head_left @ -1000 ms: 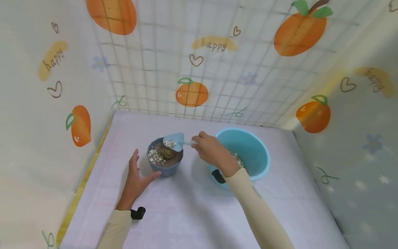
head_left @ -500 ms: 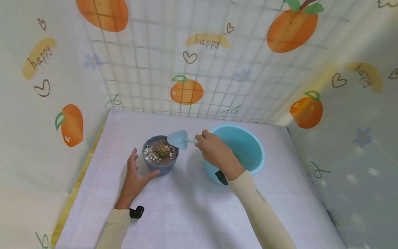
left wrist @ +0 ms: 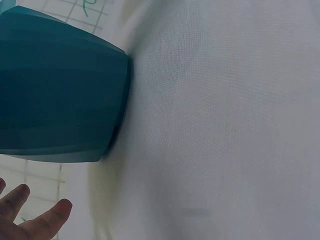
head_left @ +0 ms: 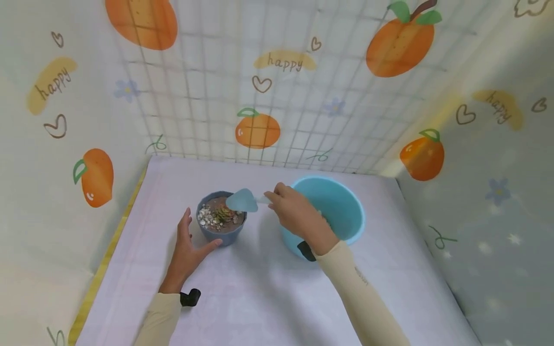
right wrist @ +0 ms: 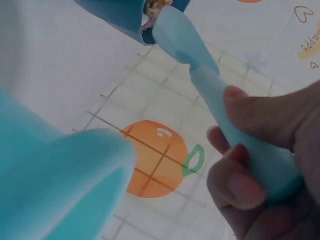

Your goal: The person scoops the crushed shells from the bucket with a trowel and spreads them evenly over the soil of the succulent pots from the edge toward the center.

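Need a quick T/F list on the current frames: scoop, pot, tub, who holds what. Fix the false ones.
1. The right grip holds the scoop. True.
2. The pot has a plant and white pebbles in it. True.
3. The pot lies on its side. False: it stands upright.
4. The tub is wider than the pot. True.
5. The scoop's blade is inside the tub. False: it is at the pot's rim.
6. Both grips are on the scoop. False: the left grip is beside the pot.

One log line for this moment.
right hand: grips scoop over pot rim; left hand: beside pot, thumb spread; pot: plant, pebbles on soil; tub: right of pot
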Demonstrator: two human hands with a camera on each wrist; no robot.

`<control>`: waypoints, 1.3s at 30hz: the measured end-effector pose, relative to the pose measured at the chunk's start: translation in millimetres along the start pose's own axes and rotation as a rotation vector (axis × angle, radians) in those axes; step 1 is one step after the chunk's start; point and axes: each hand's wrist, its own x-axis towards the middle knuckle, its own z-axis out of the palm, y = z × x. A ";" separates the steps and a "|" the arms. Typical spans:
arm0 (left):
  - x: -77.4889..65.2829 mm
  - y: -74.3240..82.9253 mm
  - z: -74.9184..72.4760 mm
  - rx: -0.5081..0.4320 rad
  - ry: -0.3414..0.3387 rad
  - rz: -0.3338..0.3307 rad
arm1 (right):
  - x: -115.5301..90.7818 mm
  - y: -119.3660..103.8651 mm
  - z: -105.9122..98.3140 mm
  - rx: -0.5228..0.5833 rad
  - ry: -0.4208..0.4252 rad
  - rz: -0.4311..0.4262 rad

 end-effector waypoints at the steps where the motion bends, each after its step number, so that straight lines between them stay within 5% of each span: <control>1: -0.4 0.2 0.0 0.001 0.000 0.002 | -0.2 -0.2 0.4 0.004 0.006 -0.001; 9: -3.0 4.3 -2.0 0.003 -0.003 0.000 | -3.8 7.3 -1.3 0.089 0.061 0.026; 14: -6.5 5.9 8.7 0.014 -0.022 0.038 | -45.1 39.0 -18.2 0.260 0.216 0.039; 19: -8.9 5.2 13.8 -0.004 0.005 0.073 | -99.5 76.0 -48.1 0.182 0.288 0.227; 23: -11.3 4.0 19.0 -0.033 0.014 0.080 | -133.9 97.3 -61.5 0.124 0.147 0.404; 26: -14.8 2.2 20.3 -0.048 0.032 0.077 | -139.9 104.2 -59.5 0.138 0.009 0.436; 31: -21.3 1.3 24.4 -0.051 0.047 0.054 | -129.3 110.6 -44.9 0.090 -0.161 0.407; 39: -23.0 2.7 27.3 -0.051 0.056 0.066 | -96.0 122.6 -30.6 -0.122 -0.299 0.354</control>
